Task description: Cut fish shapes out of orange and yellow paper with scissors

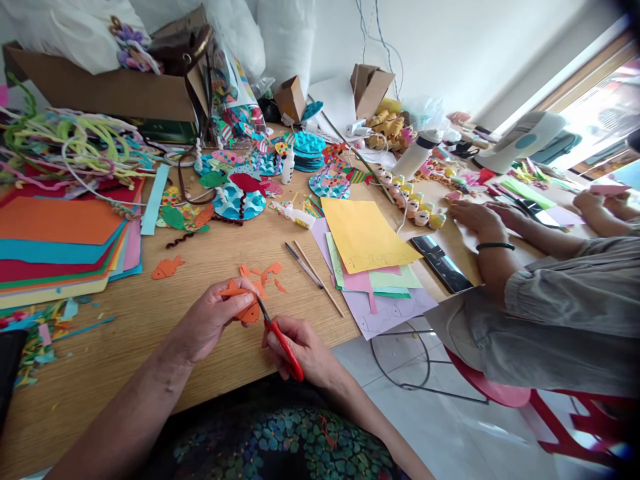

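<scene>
Between the thumb and fingers of my left hand [220, 317] is an orange paper fish [249, 312] with a drawn eye and mouth. My right hand [303, 343] grips red-handled scissors [286, 348], whose blades touch the fish's right edge. Orange paper scraps [270, 275] lie on the table just beyond my hands. Another cut-out orange fish [168, 267] rests flat to the left. A pen [304, 265] and a thin wooden stick [320, 280] lie to the right of the scraps.
Coloured sheets [55, 227] are stacked at left, above paper shreds [50, 333]. A yellow sheet [367, 233] tops papers at right, beside a phone [440, 263]. Decorated paper fish [245, 193] and a glue bottle [300, 217] stand behind. A co-worker's arms [495, 233] are at right.
</scene>
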Tool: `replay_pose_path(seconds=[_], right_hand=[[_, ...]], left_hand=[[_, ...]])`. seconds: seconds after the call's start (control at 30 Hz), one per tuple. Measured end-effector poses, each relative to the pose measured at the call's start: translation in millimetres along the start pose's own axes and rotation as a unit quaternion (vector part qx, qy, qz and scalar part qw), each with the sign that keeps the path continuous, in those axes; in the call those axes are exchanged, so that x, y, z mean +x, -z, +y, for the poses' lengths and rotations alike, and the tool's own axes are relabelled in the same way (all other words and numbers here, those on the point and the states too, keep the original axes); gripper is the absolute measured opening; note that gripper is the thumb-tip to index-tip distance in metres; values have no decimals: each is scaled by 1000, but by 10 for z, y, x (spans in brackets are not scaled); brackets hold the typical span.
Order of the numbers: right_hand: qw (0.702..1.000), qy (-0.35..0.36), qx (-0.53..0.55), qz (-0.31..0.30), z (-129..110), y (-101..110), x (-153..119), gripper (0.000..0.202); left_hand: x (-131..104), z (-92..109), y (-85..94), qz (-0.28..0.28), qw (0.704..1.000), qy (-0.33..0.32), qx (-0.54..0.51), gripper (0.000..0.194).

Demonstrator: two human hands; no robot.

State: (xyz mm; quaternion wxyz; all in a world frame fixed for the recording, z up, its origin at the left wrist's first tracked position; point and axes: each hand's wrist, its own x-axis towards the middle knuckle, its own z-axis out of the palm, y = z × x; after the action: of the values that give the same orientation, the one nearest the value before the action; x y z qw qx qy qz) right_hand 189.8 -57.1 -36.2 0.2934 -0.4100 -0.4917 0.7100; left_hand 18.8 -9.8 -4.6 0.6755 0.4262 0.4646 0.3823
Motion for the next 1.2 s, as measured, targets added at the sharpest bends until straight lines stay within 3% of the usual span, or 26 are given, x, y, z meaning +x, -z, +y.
replay_pose_path(seconds=[0.43,0.77,1.2], right_hand=[[1000,12,13,6,22,10,-13,44],[995,14,-96,35,-1,40,-40,35],[993,23,-107,37,-18,50,-30,35]], left_hand=[[13,-19,-18,-2,1000,10,-3,14],[27,22,49,-25,998,14,50,13],[42,5,71,-44,998,0,48,16]])
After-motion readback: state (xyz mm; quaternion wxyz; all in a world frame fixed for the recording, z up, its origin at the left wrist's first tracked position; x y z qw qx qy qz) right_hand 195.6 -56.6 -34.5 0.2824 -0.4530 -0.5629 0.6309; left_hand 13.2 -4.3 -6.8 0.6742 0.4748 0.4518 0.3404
